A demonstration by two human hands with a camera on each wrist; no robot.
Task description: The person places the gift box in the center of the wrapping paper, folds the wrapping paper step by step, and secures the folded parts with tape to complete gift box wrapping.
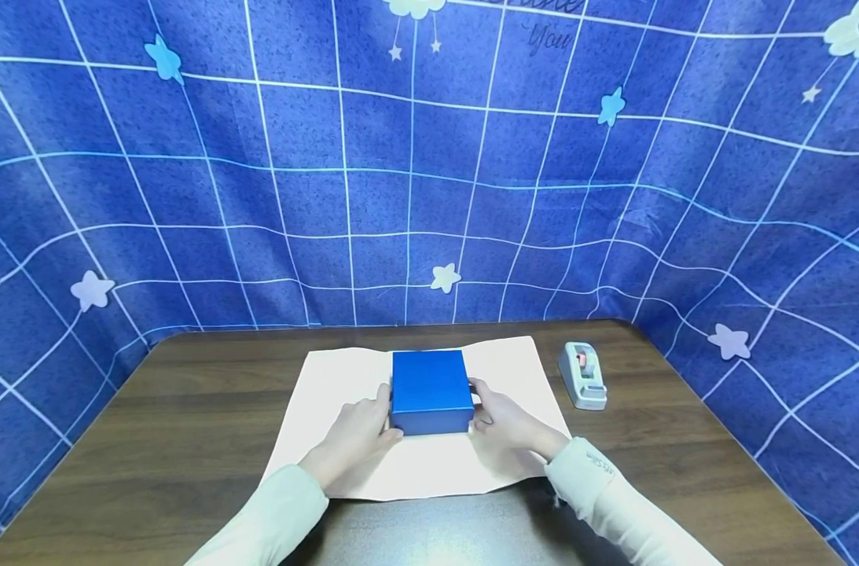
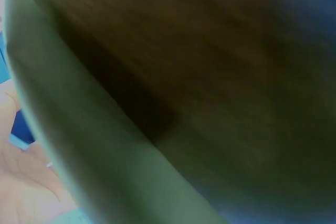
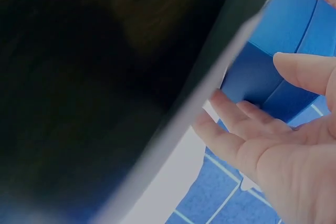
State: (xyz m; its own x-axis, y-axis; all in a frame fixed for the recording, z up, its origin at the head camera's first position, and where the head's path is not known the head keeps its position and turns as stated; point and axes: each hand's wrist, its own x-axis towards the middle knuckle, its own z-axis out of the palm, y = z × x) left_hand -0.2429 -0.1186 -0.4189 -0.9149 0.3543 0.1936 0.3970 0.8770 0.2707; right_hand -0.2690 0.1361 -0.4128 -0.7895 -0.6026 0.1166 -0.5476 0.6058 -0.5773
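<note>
A blue box [image 1: 431,391] with a lid seam sits on a sheet of white paper [image 1: 344,472]. At its left side my left hand [image 1: 354,436] grips it, thumb by the near corner. My right hand [image 1: 503,420] holds the opposite side. In the right wrist view the right thumb touches an edge of the box [image 3: 294,30], with the other fingers [image 3: 226,140] along its side. Most of the left wrist view is blocked by a sleeve [image 2: 94,129]; only part of the left palm [image 2: 26,182] and a bit of blue show.
A pale blue tape dispenser [image 1: 583,377] stands to the right of the paper on the brown wooden table [image 1: 189,424]. Behind and at the sides hangs a blue curtain [image 1: 372,204] with a white grid and stars.
</note>
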